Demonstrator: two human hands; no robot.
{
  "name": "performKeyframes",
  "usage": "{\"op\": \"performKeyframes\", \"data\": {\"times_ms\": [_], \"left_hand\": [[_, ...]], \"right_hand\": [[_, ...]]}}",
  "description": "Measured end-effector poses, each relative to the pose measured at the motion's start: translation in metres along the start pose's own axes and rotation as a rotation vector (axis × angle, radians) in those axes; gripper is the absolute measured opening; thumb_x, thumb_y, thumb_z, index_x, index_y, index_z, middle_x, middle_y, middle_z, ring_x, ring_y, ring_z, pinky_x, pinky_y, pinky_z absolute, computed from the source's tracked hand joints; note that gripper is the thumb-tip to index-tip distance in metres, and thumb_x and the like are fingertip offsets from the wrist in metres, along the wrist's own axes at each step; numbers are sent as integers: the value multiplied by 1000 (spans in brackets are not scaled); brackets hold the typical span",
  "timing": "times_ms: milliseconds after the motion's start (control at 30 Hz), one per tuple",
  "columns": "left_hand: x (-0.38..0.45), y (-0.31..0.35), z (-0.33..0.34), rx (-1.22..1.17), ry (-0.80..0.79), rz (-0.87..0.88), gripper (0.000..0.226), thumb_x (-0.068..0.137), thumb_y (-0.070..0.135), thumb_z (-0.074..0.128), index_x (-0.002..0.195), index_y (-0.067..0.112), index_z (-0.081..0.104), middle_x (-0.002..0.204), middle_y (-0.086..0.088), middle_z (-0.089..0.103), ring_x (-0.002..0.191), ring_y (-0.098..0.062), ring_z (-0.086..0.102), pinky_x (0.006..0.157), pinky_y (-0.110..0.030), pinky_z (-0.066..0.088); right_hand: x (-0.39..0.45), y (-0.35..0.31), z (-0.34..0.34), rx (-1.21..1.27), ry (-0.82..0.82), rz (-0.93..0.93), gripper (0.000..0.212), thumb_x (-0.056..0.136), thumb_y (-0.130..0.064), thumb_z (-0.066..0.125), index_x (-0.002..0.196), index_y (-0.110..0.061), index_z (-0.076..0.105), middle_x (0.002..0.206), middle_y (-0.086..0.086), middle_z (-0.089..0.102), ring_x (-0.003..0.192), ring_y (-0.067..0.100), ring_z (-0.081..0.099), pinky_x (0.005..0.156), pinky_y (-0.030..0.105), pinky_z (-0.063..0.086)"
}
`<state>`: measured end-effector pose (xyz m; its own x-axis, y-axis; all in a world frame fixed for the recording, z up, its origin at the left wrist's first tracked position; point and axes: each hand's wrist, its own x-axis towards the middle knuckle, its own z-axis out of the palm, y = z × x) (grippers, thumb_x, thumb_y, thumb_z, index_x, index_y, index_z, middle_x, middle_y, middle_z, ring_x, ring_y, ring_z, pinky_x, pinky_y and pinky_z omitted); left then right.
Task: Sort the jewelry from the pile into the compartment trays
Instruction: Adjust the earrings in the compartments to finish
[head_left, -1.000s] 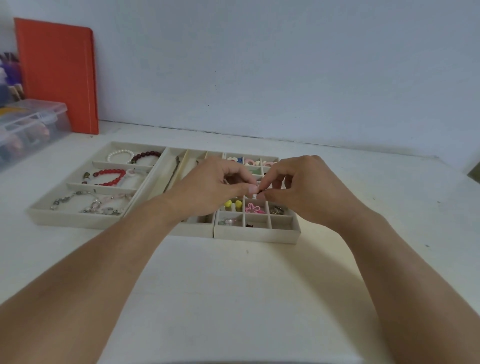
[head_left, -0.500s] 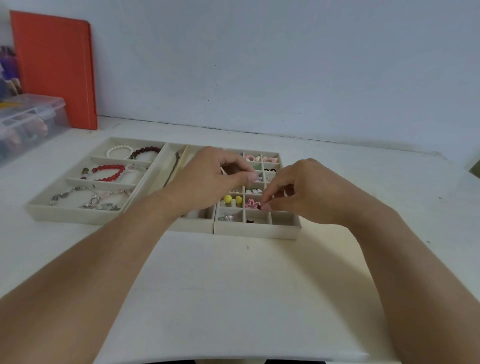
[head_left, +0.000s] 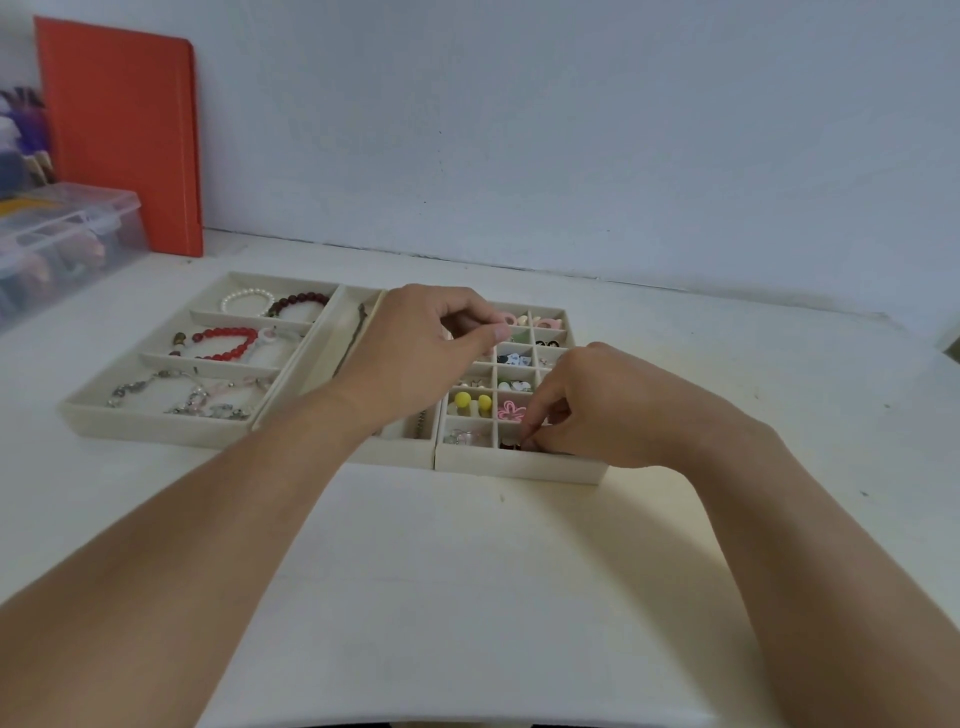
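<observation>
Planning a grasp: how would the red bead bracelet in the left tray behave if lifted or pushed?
The red bead bracelet likely goes floppy when lifted, since it lies as a loose strung curve. Its round, glossy beads probably slip and roll under a push. It looks light, though the tray walls should contain it.

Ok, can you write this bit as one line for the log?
stage: sorting | right hand: fingertips down in near compartment of grid tray | left hand: pinched above tray, contents unclear

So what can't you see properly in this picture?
Head view, the only one:
- What the right hand pinches: its fingertips cover it in the cream small-grid tray.
- Whether the left hand grips anything: too small to tell.
- The narrow middle tray: mostly behind the left hand.
- The clear plastic box: blurred, cut off by the left edge.
</observation>
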<state>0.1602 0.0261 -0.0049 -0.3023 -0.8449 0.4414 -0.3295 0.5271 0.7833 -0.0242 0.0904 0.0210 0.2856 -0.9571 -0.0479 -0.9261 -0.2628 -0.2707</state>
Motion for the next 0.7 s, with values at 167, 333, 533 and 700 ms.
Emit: {"op": "performKeyframes", "data": {"times_ms": [167,333,533,700], "left_hand": [[2,-3,-2,8,17,-10,3,87,23,77,85,24,79,67,22,69,51,6,52,51,-5,35],[2,-3,-1,13,21,-9,5,87,23,77,83,27,78,68,20,70,50,6,52,52,-4,35],[3,-6,-2,39,16,-13,2,88,27,77,86,28,78,74,11,73,51,5,52,51,-5,35],[3,-8,-1,60,8,-15,3,88,25,76,89,24,79,76,8,73,55,5,54,53,-4,36]], "right_hand": [[-1,-5,0,-13,13,20,13,84,-34,71,91,-40,80,57,-18,51,63,3,50,56,19,34],[0,-6,0,-40,11,41,14,84,-35,70,91,-41,80,54,-27,53,63,2,50,56,20,34],[-3,1,-10,-3,107,85,10,85,-33,73,87,-40,80,69,-16,64,62,3,54,59,23,40],[-6,21,-19,40,291,205,6,88,-35,72,85,-38,77,75,-14,67,67,6,61,68,30,48]]}}
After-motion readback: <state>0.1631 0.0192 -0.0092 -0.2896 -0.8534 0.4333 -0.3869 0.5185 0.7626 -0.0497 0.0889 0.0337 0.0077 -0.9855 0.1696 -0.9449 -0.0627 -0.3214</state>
